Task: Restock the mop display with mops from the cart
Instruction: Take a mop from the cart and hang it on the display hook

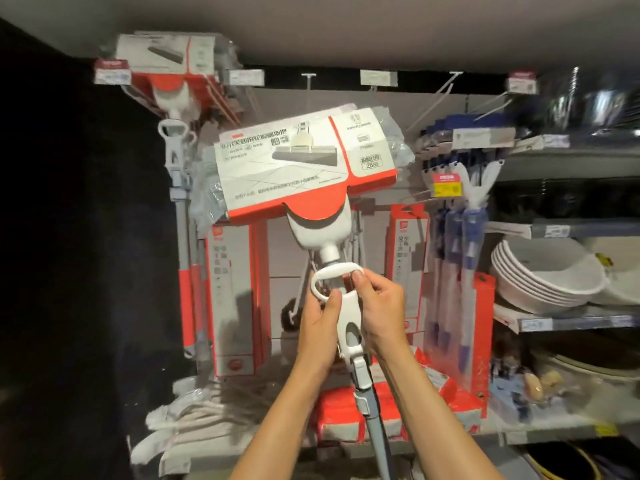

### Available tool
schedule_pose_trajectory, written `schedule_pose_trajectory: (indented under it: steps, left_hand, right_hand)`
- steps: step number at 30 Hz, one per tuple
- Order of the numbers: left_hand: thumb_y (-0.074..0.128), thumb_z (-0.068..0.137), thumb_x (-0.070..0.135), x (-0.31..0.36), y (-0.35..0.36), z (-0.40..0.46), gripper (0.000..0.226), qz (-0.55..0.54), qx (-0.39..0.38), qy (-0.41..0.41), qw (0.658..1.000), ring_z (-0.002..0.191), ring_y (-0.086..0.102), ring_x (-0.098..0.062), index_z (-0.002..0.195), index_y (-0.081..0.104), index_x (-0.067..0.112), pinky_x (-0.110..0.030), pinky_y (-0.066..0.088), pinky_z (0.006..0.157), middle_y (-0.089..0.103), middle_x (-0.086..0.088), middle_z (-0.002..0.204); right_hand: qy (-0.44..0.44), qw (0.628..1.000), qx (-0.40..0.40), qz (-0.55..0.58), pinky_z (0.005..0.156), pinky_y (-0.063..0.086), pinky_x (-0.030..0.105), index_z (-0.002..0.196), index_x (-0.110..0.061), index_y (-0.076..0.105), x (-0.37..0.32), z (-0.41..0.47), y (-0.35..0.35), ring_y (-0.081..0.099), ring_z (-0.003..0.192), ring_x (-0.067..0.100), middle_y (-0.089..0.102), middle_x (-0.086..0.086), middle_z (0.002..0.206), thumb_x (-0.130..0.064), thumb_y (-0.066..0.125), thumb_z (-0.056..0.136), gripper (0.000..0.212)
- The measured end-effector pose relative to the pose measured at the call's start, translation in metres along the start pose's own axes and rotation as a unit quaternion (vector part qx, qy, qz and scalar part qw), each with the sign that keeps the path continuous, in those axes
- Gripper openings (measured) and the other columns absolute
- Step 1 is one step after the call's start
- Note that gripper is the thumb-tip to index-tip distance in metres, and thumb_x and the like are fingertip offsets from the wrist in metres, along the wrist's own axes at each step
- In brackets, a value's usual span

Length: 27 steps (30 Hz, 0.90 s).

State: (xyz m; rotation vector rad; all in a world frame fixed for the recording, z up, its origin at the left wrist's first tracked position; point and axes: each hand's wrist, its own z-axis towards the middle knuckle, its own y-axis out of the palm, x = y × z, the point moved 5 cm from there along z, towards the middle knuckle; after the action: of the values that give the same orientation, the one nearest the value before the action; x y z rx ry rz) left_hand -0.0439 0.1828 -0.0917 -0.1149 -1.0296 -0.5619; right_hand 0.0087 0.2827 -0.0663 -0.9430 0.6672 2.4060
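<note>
Mop (304,168) handle gripped between left hand (320,315) and right hand (381,306) fingers.

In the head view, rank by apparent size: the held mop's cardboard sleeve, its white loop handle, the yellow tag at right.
1. Cardboard sleeve, though it is nearest the camera.
2. White loop handle, gripped by both hands.
3. Yellow tag.

Rt shelf (568,320) w/ stacked white bowls (540,271); bottom shelf (519,433) w/ red packs (346,414).

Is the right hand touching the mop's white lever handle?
Touching. The head view shows the right hand with its fingers curled onto the white lever handle of the mop.
</note>
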Motion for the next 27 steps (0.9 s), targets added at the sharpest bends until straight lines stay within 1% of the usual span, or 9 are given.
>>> schedule_pose_trajectory:
  steps: [4,6,10,12,14,16,18,20,27]
  left_hand:
    - [0.036,0.109,0.028,-0.011,0.012,0.029,0.030,0.008,-0.001,-0.002,1.000,0.105,0.068,-0.019,0.113,0.065,0.025,-0.039,0.052,0.096,0.073,-0.001,0.110]
    - [0.033,0.110,0.030,-0.014,0.024,0.042,0.036,0.013,-0.008,0.001,1.000,0.114,0.066,-0.022,0.121,0.065,0.020,-0.042,0.049,0.102,0.071,-0.004,0.118]
    - [0.035,0.109,0.029,-0.011,0.059,0.061,0.031,-0.015,-0.052,0.007,0.999,0.107,0.066,-0.002,0.122,0.064,0.027,-0.015,0.051,0.086,0.073,0.012,0.112]
    - [0.039,0.108,0.028,-0.009,0.079,0.069,0.033,-0.036,-0.065,0.002,0.997,0.109,0.063,0.008,0.136,0.056,0.028,-0.012,0.050,0.088,0.067,0.020,0.123]
    - [0.044,0.107,0.029,-0.009,0.096,0.079,0.044,-0.041,-0.061,0.000,0.997,0.124,0.056,0.005,0.150,0.042,0.026,-0.022,0.047,0.105,0.054,0.015,0.143]
    - [0.048,0.106,0.028,-0.008,0.116,0.087,0.046,-0.039,-0.046,0.004,0.998,0.136,0.050,-0.008,0.152,0.042,0.025,-0.038,0.041,0.116,0.048,0.007,0.152]
    - [0.054,0.104,0.026,-0.006,0.137,0.094,0.041,-0.046,-0.020,0.022,0.999,0.134,0.052,-0.008,0.145,0.051,0.029,-0.039,0.043,0.114,0.052,0.006,0.150]
    - [0.058,0.102,0.026,-0.003,0.157,0.099,0.032,-0.044,0.007,0.048,0.998,0.127,0.057,-0.002,0.132,0.060,0.038,-0.033,0.048,0.109,0.059,0.007,0.144]
    - [0.047,0.107,0.023,-0.013,0.221,0.118,0.032,-0.005,0.001,0.073,0.997,0.123,0.063,-0.028,0.132,0.066,0.028,-0.055,0.046,0.109,0.071,-0.002,0.126]
  right_hand:
    - [-0.012,0.999,0.038,-0.001,0.062,0.050,0.026,0.084,-0.020,0.080,0.017,0.015,-0.014,0.063,0.069,0.009,0.075,-0.001,0.076,-0.022,0.062,0.092,0.020]
    - [-0.019,0.998,0.053,-0.004,0.064,0.052,0.026,0.088,-0.023,0.081,0.020,0.024,-0.024,0.066,0.072,0.009,0.077,-0.001,0.079,-0.033,0.064,0.088,0.020]
    - [-0.025,0.998,0.061,0.007,0.063,0.053,0.025,0.091,-0.023,0.080,0.020,0.051,-0.049,0.068,0.071,0.010,0.077,0.002,0.080,-0.034,0.062,0.090,0.021]
    - [-0.026,0.997,0.071,0.009,0.063,0.052,0.025,0.089,-0.024,0.080,0.018,0.068,-0.065,0.065,0.070,0.009,0.076,0.000,0.079,-0.026,0.061,0.094,0.020]
    - [-0.023,0.996,0.079,0.013,0.065,0.051,0.029,0.087,-0.024,0.080,0.017,0.084,-0.081,0.064,0.072,0.011,0.075,0.001,0.079,-0.018,0.060,0.097,0.023]
    - [-0.019,0.996,0.080,0.036,0.071,0.050,0.038,0.089,-0.016,0.079,0.015,0.100,-0.098,0.063,0.075,0.019,0.074,0.014,0.083,-0.014,0.060,0.099,0.022]
    - [-0.019,0.996,0.079,0.046,0.072,0.049,0.043,0.089,-0.013,0.079,0.011,0.117,-0.117,0.061,0.074,0.024,0.072,0.020,0.083,-0.013,0.060,0.100,0.022]
    - [-0.021,0.995,0.080,0.049,0.069,0.048,0.043,0.087,-0.015,0.079,0.006,0.133,-0.134,0.059,0.072,0.024,0.071,0.012,0.078,-0.013,0.060,0.100,0.023]
    - [-0.012,0.994,0.068,0.080,0.073,0.054,0.048,0.086,-0.016,0.080,-0.001,0.182,-0.183,0.065,0.076,0.027,0.076,0.013,0.085,-0.012,0.060,0.099,0.024]
